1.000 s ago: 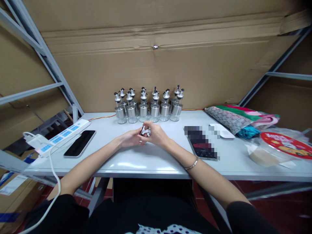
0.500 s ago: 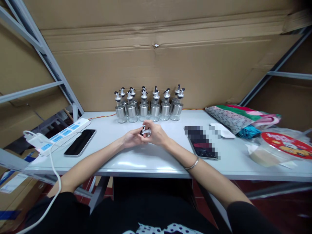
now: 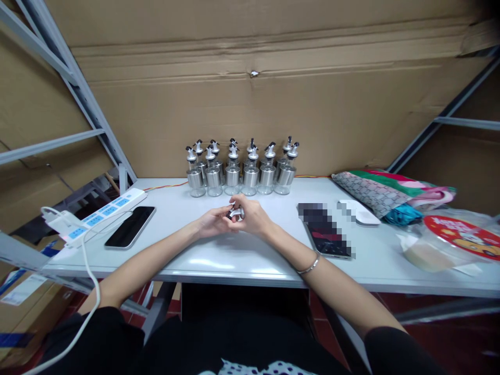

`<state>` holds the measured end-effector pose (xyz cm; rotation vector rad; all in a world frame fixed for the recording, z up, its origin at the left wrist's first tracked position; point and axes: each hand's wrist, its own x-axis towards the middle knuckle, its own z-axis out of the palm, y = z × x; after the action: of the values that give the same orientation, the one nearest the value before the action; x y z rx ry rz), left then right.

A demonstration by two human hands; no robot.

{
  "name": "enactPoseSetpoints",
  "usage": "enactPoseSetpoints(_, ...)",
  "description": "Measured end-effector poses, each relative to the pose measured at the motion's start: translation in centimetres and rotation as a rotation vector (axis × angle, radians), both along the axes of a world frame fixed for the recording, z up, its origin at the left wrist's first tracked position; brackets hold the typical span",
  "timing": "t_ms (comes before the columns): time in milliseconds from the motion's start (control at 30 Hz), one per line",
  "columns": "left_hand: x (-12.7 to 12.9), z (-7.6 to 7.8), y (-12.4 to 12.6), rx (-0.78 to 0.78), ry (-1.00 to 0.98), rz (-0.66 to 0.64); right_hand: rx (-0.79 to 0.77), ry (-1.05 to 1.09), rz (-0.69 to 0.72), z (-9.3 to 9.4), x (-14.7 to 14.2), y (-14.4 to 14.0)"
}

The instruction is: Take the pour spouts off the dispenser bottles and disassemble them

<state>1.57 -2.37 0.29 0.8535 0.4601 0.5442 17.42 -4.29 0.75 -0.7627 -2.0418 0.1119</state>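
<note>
Between my two hands is a small silver-and-black pourer spout (image 3: 236,213), like the tops on the bottles. My left hand (image 3: 211,223) is closed on its left side, with fingertips pinching the dark part. From the right, my right hand (image 3: 253,215) curls its thumb and fingers round the silver body. Fingers hide some of the spout. Just beyond my hands, several glass oil bottles (image 3: 233,176) with steel sleeves and pourer tops stand upright in two rows.
A white power strip (image 3: 105,217) and a black-screened phone (image 3: 130,227) lie on the table's left. To the right are another phone (image 3: 326,232), a white flat device (image 3: 359,213), a colourful bag (image 3: 390,190) and a round tub with a red lid (image 3: 461,234). Cardboard (image 3: 273,104) lines the back.
The spout has turned a little between my fingers, and its dark part shows less. My hands stay in nearly the same place; the whole view has shifted slightly.
</note>
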Motion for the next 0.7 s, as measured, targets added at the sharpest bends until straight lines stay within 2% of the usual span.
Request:
enactPoseSetpoints(233,0.2,0.3,-0.1,0.085,0.02,0.05,-0.034,-0.072,-0.121,0.9,0.2,-0.3)
enactPoseSetpoints(500,0.3,-0.1,0.0,0.146,0.117,0.046,-0.069,-0.052,-0.136,1.3,0.2,-0.7)
enactPoseSetpoints(600,0.4,-0.5,0.0,0.187,0.12,-0.021,-0.105,0.053,-0.118,2.5,0.4,-0.9)
enactPoseSetpoints(700,0.4,-1.0,0.2,0.214,0.157,-0.063,-0.103,0.215,-0.157,5.3,1.2,-0.8)
